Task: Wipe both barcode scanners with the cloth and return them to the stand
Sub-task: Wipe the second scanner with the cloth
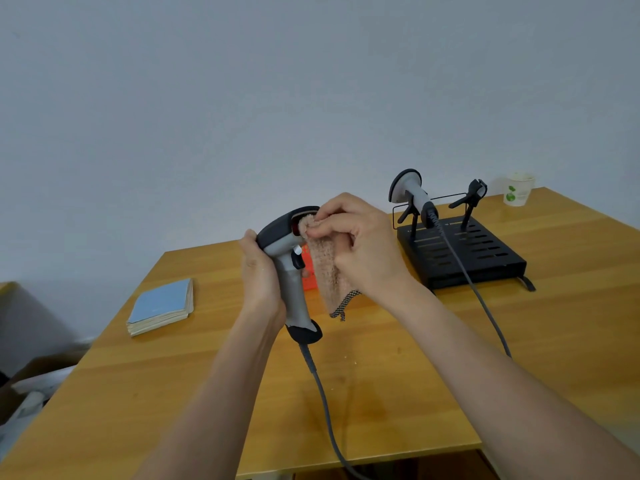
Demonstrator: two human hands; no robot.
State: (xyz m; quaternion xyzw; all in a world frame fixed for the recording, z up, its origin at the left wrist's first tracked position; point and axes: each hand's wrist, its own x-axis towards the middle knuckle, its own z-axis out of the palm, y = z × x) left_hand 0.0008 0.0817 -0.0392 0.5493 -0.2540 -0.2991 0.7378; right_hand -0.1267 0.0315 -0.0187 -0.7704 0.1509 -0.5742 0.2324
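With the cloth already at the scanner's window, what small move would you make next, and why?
Probably rub the cloth across the window of the held scanner: the right hand pinches it there, while the left hand grips the handle. One cradle of the stand waits empty.

A grey-and-black corded scanner (289, 268) is held upright above the bench, a pinkish cloth (325, 271) pressed against its window. The second scanner (414, 197) sits in the black stand (485, 258).

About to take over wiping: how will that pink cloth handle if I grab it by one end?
Probably floppy: the cloth hangs limp below the right hand. Likely light, since fingertips alone hold it. Its fuzzy weave should grip, not slip.
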